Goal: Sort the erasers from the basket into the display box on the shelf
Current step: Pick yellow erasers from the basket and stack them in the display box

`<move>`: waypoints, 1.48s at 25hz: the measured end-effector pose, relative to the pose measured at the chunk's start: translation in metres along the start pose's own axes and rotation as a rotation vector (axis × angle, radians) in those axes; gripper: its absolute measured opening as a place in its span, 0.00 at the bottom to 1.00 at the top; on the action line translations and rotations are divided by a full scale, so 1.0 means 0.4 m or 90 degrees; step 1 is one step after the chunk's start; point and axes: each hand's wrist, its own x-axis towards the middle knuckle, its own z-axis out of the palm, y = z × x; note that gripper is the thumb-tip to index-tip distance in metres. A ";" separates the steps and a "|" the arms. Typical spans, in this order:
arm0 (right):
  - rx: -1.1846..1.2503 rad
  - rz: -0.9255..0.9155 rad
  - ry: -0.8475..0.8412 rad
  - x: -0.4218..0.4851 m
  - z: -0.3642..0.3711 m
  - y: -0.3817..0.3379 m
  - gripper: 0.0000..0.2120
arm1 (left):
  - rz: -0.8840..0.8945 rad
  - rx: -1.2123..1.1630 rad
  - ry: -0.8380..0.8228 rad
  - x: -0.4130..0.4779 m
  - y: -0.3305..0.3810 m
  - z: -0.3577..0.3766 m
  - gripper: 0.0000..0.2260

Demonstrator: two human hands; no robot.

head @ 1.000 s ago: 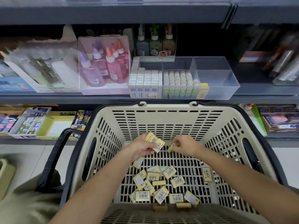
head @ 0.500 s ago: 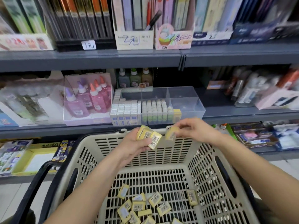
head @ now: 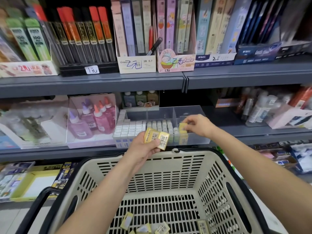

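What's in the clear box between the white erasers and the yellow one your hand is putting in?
In the head view, rows of pale green erasers fill the display box between the white erasers and the yellow eraser in the right hand.

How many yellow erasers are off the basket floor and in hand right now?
3 visible: two fanned in the left hand, at and, and one pinched by the right hand over the clear display box. More may hide behind those two.

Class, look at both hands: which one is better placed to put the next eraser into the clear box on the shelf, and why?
The right hand. It already holds one yellow eraser over the clear box, above the yellow one standing there. The left hand holds a stack of erasers in front of the box, above the basket.
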 end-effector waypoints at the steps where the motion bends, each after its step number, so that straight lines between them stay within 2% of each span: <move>1: -0.034 -0.012 -0.027 0.003 0.006 0.004 0.08 | -0.001 -0.005 0.007 0.004 -0.001 0.000 0.12; 4: -0.151 -0.040 -0.074 0.009 0.014 0.001 0.15 | -0.007 -0.014 0.011 0.013 -0.005 0.012 0.11; 7: -0.172 -0.050 -0.102 -0.005 0.008 -0.014 0.15 | -0.013 -0.008 0.002 0.012 -0.009 0.037 0.11; 8: -0.161 -0.056 -0.070 -0.014 0.005 -0.023 0.15 | -0.011 -0.009 0.002 0.012 -0.009 0.044 0.11; 10: -0.094 -0.080 0.063 -0.045 0.005 -0.050 0.14 | -0.002 -0.004 0.004 0.015 -0.008 0.053 0.11; 11: -0.048 -0.090 0.097 -0.062 0.004 -0.068 0.15 | 0.002 0.000 0.007 0.017 -0.007 0.056 0.11; 13: 0.019 -0.102 0.031 -0.093 0.003 -0.100 0.16 | 0.008 0.002 0.005 0.022 -0.007 0.065 0.11; 15: 0.090 -0.089 -0.085 -0.115 0.000 -0.112 0.08 | 0.006 -0.004 -0.010 0.024 -0.010 0.077 0.09; 16: 0.127 -0.077 -0.110 -0.116 -0.010 -0.109 0.05 | 0.001 -0.010 -0.020 0.024 -0.012 0.082 0.07; 18: 0.208 -0.047 -0.064 -0.098 -0.039 -0.088 0.04 | -0.012 -0.039 -0.029 0.025 -0.016 0.086 0.04; 20: 0.256 -0.005 0.045 -0.063 -0.071 -0.061 0.06 | -0.030 -0.078 -0.009 0.028 -0.017 0.080 0.03; 22: 0.147 0.012 0.133 -0.023 -0.087 -0.038 0.06 | -0.044 -0.107 0.005 0.029 -0.017 0.068 0.03; 25: -0.031 -0.009 0.123 0.012 -0.063 -0.023 0.06 | -0.024 -0.095 -0.026 0.021 -0.019 0.045 0.05; 29: -0.041 -0.029 0.046 0.031 -0.006 -0.016 0.04 | 0.023 -0.027 -0.036 0.015 -0.020 0.025 0.08; 34: -0.096 -0.005 -0.028 0.033 0.012 0.001 0.09 | 0.020 -0.067 -0.019 0.021 -0.018 0.028 0.08; 37: -0.104 -0.038 0.066 0.000 0.001 -0.014 0.11 | 0.018 -0.093 0.006 0.025 -0.019 0.038 0.06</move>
